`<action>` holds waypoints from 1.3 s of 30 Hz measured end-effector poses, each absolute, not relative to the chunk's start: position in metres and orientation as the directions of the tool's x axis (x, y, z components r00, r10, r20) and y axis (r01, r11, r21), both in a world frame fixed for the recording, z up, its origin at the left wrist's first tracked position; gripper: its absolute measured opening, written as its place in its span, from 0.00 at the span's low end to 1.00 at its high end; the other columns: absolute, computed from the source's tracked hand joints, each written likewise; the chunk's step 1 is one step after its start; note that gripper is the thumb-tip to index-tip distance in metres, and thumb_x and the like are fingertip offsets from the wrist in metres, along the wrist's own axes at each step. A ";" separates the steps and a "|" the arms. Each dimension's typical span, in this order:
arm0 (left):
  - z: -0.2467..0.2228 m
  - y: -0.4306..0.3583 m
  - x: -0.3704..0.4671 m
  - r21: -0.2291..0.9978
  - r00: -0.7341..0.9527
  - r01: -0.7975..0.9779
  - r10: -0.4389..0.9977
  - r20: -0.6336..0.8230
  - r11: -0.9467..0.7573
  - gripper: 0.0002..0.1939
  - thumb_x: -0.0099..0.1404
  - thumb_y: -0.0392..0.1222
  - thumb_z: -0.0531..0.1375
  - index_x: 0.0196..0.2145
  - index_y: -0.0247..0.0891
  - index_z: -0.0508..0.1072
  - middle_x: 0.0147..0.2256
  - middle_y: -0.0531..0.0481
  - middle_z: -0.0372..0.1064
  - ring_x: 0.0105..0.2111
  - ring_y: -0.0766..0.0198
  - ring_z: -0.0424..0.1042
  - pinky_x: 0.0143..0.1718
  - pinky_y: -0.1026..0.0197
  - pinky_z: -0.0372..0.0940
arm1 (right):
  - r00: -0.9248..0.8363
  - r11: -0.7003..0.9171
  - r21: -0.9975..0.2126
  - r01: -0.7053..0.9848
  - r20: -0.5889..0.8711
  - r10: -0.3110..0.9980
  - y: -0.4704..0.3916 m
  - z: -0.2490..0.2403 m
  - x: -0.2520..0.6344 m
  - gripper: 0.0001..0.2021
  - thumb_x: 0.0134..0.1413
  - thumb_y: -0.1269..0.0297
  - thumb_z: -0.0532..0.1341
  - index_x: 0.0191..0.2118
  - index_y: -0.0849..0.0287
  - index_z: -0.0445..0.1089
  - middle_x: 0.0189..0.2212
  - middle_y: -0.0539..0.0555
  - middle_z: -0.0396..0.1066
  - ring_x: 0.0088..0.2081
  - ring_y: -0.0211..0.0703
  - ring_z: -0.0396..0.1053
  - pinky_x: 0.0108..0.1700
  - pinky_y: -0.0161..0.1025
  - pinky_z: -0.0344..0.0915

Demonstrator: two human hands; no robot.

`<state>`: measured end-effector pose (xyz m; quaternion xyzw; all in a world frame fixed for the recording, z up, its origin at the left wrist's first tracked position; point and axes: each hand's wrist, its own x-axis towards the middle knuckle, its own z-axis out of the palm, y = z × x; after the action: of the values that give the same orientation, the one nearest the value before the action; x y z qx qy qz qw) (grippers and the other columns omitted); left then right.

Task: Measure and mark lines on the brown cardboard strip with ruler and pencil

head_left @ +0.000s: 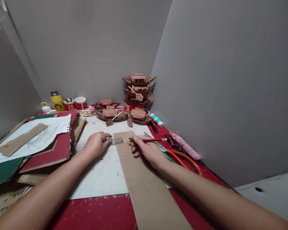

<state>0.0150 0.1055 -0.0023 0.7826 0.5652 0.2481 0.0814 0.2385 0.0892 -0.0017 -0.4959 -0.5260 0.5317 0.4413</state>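
Forearms point(50, 185) extend forward from the view's lower corners, flanking a long cardboard strip point(146, 188) — the left hand point(97, 143), fingers narrowly bent, holds a clear ruler point(118, 141) across its far end, while the right hand point(146, 151), curled above it, grips a red pencil point(151, 139).

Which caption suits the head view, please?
Left hand on a ruler overlapping a cardboard strip; right hand holding a red pencil.

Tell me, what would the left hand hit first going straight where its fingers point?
Past the end of the ruler, probably the pencil in the right hand, though depth is unclear.
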 end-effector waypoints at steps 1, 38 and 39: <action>-0.003 0.106 0.015 0.398 0.245 0.847 0.923 0.296 -0.353 0.12 0.63 0.41 0.57 0.41 0.42 0.79 0.39 0.43 0.78 0.39 0.53 0.75 0.41 0.56 0.65 | -0.127 -0.057 -0.997 0.048 -0.062 0.990 0.090 -0.001 0.236 0.11 0.55 0.59 0.60 0.36 0.62 0.71 0.26 0.52 0.69 0.25 0.35 0.68 0.22 0.30 0.67; -0.004 0.107 0.017 0.330 0.134 0.914 0.943 0.305 -0.236 0.12 0.64 0.41 0.57 0.43 0.41 0.79 0.40 0.45 0.78 0.40 0.54 0.75 0.41 0.57 0.65 | -0.201 0.034 -0.978 0.203 -0.008 0.980 0.098 -0.011 0.228 0.06 0.53 0.63 0.55 0.29 0.59 0.65 0.26 0.50 0.69 0.23 0.33 0.67 0.17 0.26 0.59; -0.005 0.107 0.017 0.326 0.127 0.917 0.943 0.308 -0.230 0.12 0.64 0.42 0.57 0.43 0.42 0.79 0.40 0.45 0.78 0.40 0.54 0.75 0.41 0.57 0.65 | -0.201 0.038 -0.978 0.206 -0.005 0.980 0.098 -0.012 0.228 0.06 0.53 0.62 0.55 0.30 0.59 0.65 0.26 0.50 0.70 0.24 0.34 0.67 0.17 0.26 0.59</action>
<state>0.0169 0.1074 -0.0051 0.7502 0.6196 0.2290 0.0284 0.2282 0.0982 -0.0117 -0.4926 -0.6016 0.4884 0.3961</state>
